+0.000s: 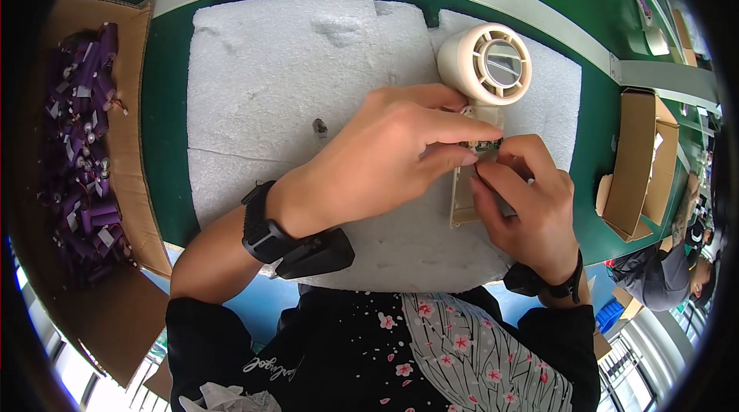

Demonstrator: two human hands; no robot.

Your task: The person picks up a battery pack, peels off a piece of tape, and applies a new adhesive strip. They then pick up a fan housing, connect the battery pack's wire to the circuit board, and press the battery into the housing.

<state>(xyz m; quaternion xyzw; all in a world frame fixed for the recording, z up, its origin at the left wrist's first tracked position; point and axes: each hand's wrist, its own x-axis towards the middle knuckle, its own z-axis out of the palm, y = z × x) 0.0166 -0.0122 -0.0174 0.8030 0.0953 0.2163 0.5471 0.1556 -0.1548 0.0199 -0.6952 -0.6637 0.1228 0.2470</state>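
Cream device (459, 66) lay near foam sheet's (262, 81) far right corner, open handle (464, 200) toward near edge. Left hand (385, 139) pinched green circuit board (484, 146) over handle; right hand (531, 196) curled just beside, grip unclear.

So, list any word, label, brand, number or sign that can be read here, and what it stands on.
White script on the black shirt: lettering, not copied out here.
Pale labels on the purple batteries: too small to read.
Cream casing: no text I can make out.
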